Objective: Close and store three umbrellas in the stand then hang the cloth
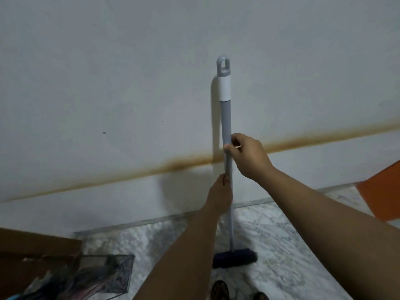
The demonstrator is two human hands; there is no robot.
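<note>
Both hands are gripping a grey broom [226, 126] standing upright against the white wall [108, 72]: the right hand [246, 155] is wrapping the pole above, the left hand [219, 192] just below. Its looped handle top is pointing to 12 o'clock, its dark bristle head is resting on the marble floor [281, 245] at 6 o'clock. Toward 8 o'clock, a mesh stand [121, 276] is holding blurred folded umbrellas [71, 280].

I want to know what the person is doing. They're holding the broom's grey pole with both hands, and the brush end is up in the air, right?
Not quite. Both hands, left hand and right hand, do grip the broom pole, but the head view shows its dark brush end resting down on the floor, not up in the air.
</note>
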